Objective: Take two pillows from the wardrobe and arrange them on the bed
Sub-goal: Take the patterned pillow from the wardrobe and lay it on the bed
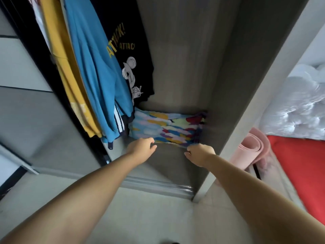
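A pillow [167,126] with a many-coloured patchwork cover lies on the floor of the open wardrobe [184,67], against its back wall. My left hand [141,147] reaches to the pillow's near left edge, fingers curled and touching the fabric. My right hand [199,154] is at the pillow's near right corner, fingers curled at the cover's edge. I cannot tell whether either hand has a firm hold. Only this pillow is visible; a second one is not distinguishable.
Hanging clothes fill the wardrobe's left side: a yellow garment [66,67], a blue jacket [95,73] and a black printed T-shirt [130,50]. The sliding door track [158,186] runs along the floor. Right of the wardrobe's side panel [255,103] are a pink rolled mat [249,148], a red surface [299,164] and white padding [302,106].
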Demonstrator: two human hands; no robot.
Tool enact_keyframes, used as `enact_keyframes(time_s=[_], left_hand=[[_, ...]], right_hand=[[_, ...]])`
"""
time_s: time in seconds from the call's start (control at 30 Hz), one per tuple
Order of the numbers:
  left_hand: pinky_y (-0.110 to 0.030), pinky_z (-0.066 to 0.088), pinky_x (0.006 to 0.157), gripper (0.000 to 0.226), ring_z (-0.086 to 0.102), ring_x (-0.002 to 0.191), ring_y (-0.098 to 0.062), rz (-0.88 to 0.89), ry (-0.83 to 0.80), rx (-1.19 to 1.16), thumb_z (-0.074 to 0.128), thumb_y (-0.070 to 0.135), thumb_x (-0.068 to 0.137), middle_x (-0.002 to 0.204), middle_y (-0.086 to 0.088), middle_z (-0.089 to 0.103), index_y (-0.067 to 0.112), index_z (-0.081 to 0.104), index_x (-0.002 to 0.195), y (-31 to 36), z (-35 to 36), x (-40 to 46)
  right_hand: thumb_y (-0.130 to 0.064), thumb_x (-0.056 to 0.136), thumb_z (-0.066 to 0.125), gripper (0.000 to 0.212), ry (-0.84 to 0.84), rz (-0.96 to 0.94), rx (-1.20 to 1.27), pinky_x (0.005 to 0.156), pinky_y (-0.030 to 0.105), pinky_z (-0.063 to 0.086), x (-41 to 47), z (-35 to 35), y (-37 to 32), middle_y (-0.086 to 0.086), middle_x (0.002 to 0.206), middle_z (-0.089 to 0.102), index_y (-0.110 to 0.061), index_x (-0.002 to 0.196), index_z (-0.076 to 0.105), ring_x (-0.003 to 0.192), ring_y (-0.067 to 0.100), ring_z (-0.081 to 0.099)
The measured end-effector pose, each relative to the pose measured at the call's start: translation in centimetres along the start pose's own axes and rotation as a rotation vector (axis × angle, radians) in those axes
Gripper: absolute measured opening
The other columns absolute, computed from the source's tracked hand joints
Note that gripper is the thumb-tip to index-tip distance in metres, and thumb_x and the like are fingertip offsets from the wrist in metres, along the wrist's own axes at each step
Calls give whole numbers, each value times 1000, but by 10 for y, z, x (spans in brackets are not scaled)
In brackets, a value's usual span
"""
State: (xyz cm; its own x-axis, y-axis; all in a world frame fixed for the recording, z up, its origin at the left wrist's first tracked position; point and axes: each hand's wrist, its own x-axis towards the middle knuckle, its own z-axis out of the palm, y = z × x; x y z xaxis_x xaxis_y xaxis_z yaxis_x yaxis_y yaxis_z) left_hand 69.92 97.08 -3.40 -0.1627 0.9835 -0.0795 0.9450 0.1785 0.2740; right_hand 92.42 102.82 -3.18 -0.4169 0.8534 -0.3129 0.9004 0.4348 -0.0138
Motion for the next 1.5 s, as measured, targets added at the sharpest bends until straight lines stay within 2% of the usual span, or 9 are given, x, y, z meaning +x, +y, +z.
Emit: enact_keyframes(time_s=[0.33,0.5,0.77,0.9,1.0,1.2,1.33,1.43,1.5], left_hand=[[-33,50,77,25,63,99,-28,35,-138,22,48,36,93,106,-6,69,20,61,107,-42,63,219],[-39,50,90,33,58,113,-30,44,-223,78,46,30,94,123,-11,63,15,55,122,-71,94,331],[-36,41,101,53,43,129,-23,174,-272,277,46,27,93,140,-7,46,18,32,143,-108,196,481],[-37,23,116,67,25,144,-20,243,-190,429,49,26,93,156,-6,24,14,16,150,-126,251,538],[-37,27,114,63,33,140,-24,284,-3,417,55,17,89,153,-7,33,13,28,146,-143,280,577],[-39,38,105,67,50,123,-27,246,-198,447,69,30,77,133,-6,53,21,38,135,-175,322,641],[-38,38,103,47,55,118,-27,192,-228,531,66,41,80,124,-8,62,21,54,121,-180,338,638],[-35,44,95,22,62,110,-28,212,-153,576,54,25,91,114,-9,69,14,64,108,-174,337,626],[-34,48,90,26,63,109,-27,232,-188,637,45,14,94,114,-10,69,10,66,109,-171,331,614]], right_hand=[[-37,98,37,38,22,-15,48,87,38,51,227,14,31,12,121,64,-17,125,56,110,32,62],[-35,98,38,41,-72,-14,38,93,41,51,345,22,48,13,129,59,-17,132,52,116,31,59],[-32,94,49,64,-58,48,47,109,37,32,491,109,76,5,155,26,-21,150,21,142,20,27],[-31,94,50,74,-58,96,16,117,39,20,569,149,91,3,161,8,-21,153,5,148,18,10],[-27,92,53,72,4,86,-78,114,41,25,619,166,97,7,158,16,-19,152,12,147,22,15],[-23,92,52,55,-4,188,-97,113,44,26,674,207,112,8,144,43,-15,142,32,134,23,42],[-30,94,51,43,-53,184,-46,106,40,35,681,216,106,5,139,53,-22,135,44,128,23,50],[-27,98,43,34,-20,193,-97,100,38,41,671,209,98,5,133,59,-24,130,53,124,26,55],[-19,98,40,34,-8,184,-126,95,38,47,654,203,90,10,127,63,-17,125,59,119,30,59]])
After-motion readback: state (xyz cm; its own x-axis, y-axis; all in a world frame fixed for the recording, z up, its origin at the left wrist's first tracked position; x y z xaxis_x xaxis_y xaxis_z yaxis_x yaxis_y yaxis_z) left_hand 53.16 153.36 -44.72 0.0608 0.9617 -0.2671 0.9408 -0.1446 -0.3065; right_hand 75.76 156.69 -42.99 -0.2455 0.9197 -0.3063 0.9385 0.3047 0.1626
